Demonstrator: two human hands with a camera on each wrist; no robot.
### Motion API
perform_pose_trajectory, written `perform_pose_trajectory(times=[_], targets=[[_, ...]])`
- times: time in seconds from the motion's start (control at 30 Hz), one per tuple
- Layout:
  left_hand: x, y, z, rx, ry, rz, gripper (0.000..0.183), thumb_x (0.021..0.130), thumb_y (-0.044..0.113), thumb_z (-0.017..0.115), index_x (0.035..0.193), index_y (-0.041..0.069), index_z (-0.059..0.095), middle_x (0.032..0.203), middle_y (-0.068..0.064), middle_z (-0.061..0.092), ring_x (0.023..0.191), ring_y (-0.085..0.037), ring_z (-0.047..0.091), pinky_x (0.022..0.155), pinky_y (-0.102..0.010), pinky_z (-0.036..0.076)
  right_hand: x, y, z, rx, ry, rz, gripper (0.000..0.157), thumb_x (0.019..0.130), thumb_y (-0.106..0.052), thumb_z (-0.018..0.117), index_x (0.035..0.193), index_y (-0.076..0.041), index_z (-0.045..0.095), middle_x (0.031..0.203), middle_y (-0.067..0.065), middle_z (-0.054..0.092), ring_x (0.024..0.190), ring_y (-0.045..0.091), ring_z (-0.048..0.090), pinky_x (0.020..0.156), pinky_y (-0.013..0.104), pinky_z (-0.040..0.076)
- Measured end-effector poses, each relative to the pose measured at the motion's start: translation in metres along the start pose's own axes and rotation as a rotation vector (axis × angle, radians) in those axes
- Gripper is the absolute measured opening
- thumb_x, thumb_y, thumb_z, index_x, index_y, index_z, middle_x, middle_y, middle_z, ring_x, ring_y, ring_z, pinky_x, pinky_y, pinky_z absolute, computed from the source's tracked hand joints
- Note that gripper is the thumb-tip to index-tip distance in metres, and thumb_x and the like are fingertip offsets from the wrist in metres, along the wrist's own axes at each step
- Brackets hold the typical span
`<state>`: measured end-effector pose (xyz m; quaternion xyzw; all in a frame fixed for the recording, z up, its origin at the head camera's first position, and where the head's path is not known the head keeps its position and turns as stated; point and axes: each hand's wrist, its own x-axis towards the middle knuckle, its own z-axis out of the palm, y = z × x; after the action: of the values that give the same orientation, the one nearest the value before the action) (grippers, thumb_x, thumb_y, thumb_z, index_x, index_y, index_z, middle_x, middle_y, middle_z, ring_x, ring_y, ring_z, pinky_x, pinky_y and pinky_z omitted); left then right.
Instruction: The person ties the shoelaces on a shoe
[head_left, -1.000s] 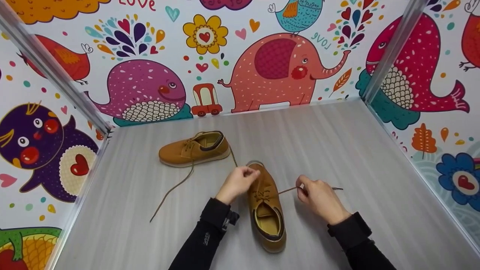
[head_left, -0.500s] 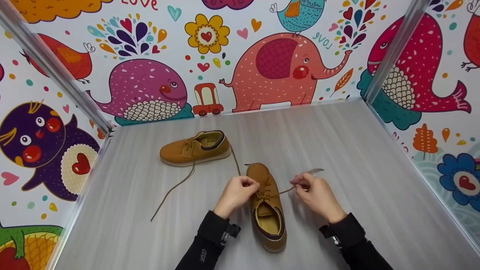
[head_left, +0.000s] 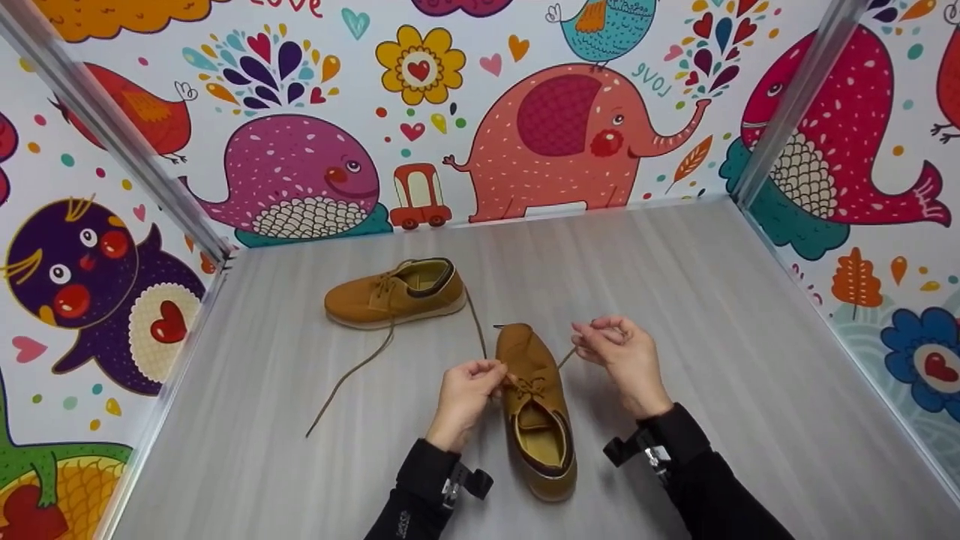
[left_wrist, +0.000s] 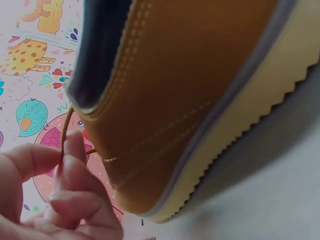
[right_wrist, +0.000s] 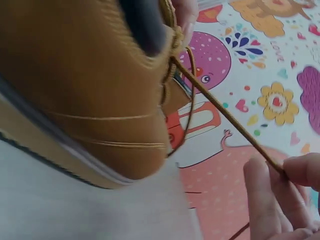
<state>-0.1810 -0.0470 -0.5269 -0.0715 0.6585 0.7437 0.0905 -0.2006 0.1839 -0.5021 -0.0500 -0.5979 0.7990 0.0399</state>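
A tan lace-up shoe (head_left: 523, 352) stands on the floor between my hands, toe pointing away. My left hand (head_left: 461, 401) is at its left side by the eyelets, thumb and fingers pinching one end of the lace (left_wrist: 66, 131). Out to the right, my right hand (head_left: 628, 364) pinches the other lace end, which runs taut from the shoe in the right wrist view as a brown lace (right_wrist: 225, 114). A crossed lace (head_left: 529, 388) lies over the tongue. One lace tip pokes out beside the toe.
The matching shoe (head_left: 356, 304) sits behind to the left, toe pointing left, its lace (head_left: 346, 376) trailing loose on the grey floor (head_left: 247, 330). A second strand hangs from its heel toward my left hand. Cartoon-printed walls (head_left: 427, 142) enclose the back and sides.
My right hand has moved forward, away from me, with its lace end. The left hand has come back from near the toe toward the eyelets, still pinching its lace.
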Motion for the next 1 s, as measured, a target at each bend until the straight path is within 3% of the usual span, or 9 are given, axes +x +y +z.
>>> perform_pose_trajectory(times=[0.17, 0.3, 0.4, 0.53, 0.67, 0.8, 1.0], targets=[[-0.002, -0.005, 0.000, 0.027, 0.006, 0.024, 0.016, 0.091, 0.009, 0.072, 0.098, -0.005, 0.069, 0.079, -0.008, 0.072, 0.062, -0.012, 0.059, 0.055, -0.023, 0.044, 0.014, -0.018, 0.029, -0.286, -0.160, -0.273, 0.017, 0.091, -0.003, 0.071, 0.098, 0.005, 0.058, 0.101, 0.022, 0.072, 0.089, 0.038, 0.070, 0.073, 0.036, 0.058], [-0.002, -0.007, -0.002, 0.071, 0.012, 0.023, 0.017, 0.091, 0.010, 0.072, 0.098, -0.006, 0.072, 0.077, -0.008, 0.072, 0.060, -0.012, 0.059, 0.054, -0.023, 0.043, 0.027, -0.027, 0.059, -0.576, -0.402, -0.530, 0.008, 0.092, -0.001, 0.069, 0.098, -0.002, 0.064, 0.102, 0.009, 0.073, 0.092, 0.022, 0.071, 0.074, 0.030, 0.057], [-0.002, -0.009, -0.002, 0.082, 0.005, 0.007, 0.017, 0.091, 0.008, 0.070, 0.095, -0.008, 0.071, 0.073, -0.008, 0.070, 0.057, -0.012, 0.056, 0.053, -0.023, 0.043, 0.035, -0.028, 0.079, -0.737, -0.593, -0.645, 0.009, 0.093, -0.001, 0.068, 0.101, -0.005, 0.067, 0.105, 0.004, 0.073, 0.098, 0.014, 0.069, 0.078, 0.028, 0.056], [-0.002, -0.010, -0.003, 0.068, -0.009, -0.011, 0.016, 0.091, 0.005, 0.069, 0.093, -0.010, 0.071, 0.069, -0.008, 0.068, 0.055, -0.011, 0.053, 0.052, -0.023, 0.043, 0.041, -0.025, 0.095, -0.870, -0.790, -0.627, 0.010, 0.094, -0.004, 0.067, 0.103, -0.007, 0.069, 0.106, 0.002, 0.073, 0.099, 0.013, 0.069, 0.080, 0.031, 0.055], [-0.003, -0.009, -0.003, 0.052, -0.009, -0.027, 0.018, 0.090, 0.009, 0.071, 0.094, -0.008, 0.072, 0.069, -0.005, 0.069, 0.055, -0.010, 0.054, 0.054, -0.023, 0.044, 0.043, -0.016, 0.095, -0.947, -0.869, -0.497, 0.012, 0.095, -0.007, 0.066, 0.106, -0.009, 0.070, 0.105, 0.002, 0.072, 0.099, 0.013, 0.068, 0.083, 0.029, 0.054], [-0.005, -0.007, -0.004, 0.043, -0.012, -0.031, 0.020, 0.089, 0.012, 0.073, 0.095, -0.007, 0.072, 0.071, -0.006, 0.069, 0.055, -0.009, 0.055, 0.053, -0.022, 0.044, 0.043, -0.010, 0.082, -0.951, -0.839, -0.446, 0.010, 0.095, -0.005, 0.065, 0.104, -0.007, 0.070, 0.101, 0.004, 0.071, 0.097, 0.015, 0.068, 0.083, 0.031, 0.054], [-0.004, -0.007, -0.007, 0.053, -0.025, -0.019, 0.020, 0.090, 0.011, 0.072, 0.096, -0.008, 0.072, 0.072, -0.008, 0.070, 0.055, -0.010, 0.056, 0.054, -0.022, 0.046, 0.026, -0.018, 0.066, -1.075, -0.758, -0.549, 0.005, 0.091, -0.012, 0.073, 0.087, -0.010, 0.073, 0.079, -0.003, 0.069, 0.066, 0.007, 0.061, 0.060, 0.025, 0.051]])
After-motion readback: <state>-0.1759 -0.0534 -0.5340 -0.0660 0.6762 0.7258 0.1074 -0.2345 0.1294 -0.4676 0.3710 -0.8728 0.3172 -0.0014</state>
